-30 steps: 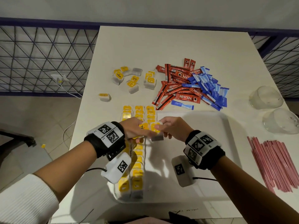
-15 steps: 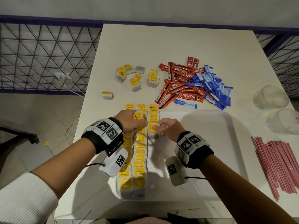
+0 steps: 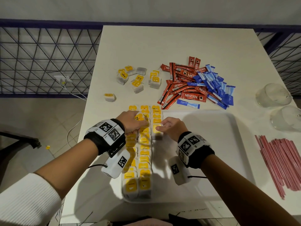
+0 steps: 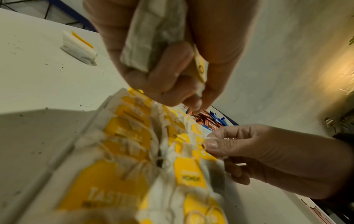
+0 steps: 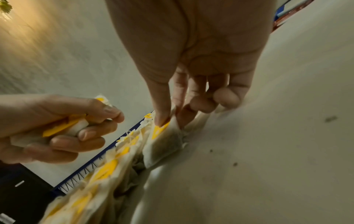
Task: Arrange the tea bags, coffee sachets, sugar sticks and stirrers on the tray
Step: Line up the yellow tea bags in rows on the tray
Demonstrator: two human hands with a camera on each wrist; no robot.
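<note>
A white tray [image 3: 219, 141] lies in front of me, its left part filled with rows of yellow-tagged tea bags [image 3: 144, 162]. My left hand [image 3: 132, 122] hovers over those rows and grips spare tea bags [image 4: 151, 40] in its curled fingers. My right hand [image 3: 169, 127] pinches one tea bag [image 3: 157, 132] at the near end of the short third row; thumb and forefinger hold its yellow tag [image 5: 160, 128]. Loose tea bags [image 3: 138, 79], red coffee sachets [image 3: 182, 84] and blue sugar sticks [image 3: 215, 84] lie beyond the tray. Pink stirrers [image 3: 283, 162] lie at the right.
Two clear upturned cups [image 3: 273, 95] stand at the table's right edge. One lone tea bag [image 3: 110, 97] sits near the left edge. A wire-mesh railing [image 3: 40, 59] and a white cable [image 3: 73, 93] lie beyond the table on the left.
My right hand has brought its tea bag down onto the tray at the end of the third row. My left hand has shifted slightly forward over the rows, still holding its bags.
</note>
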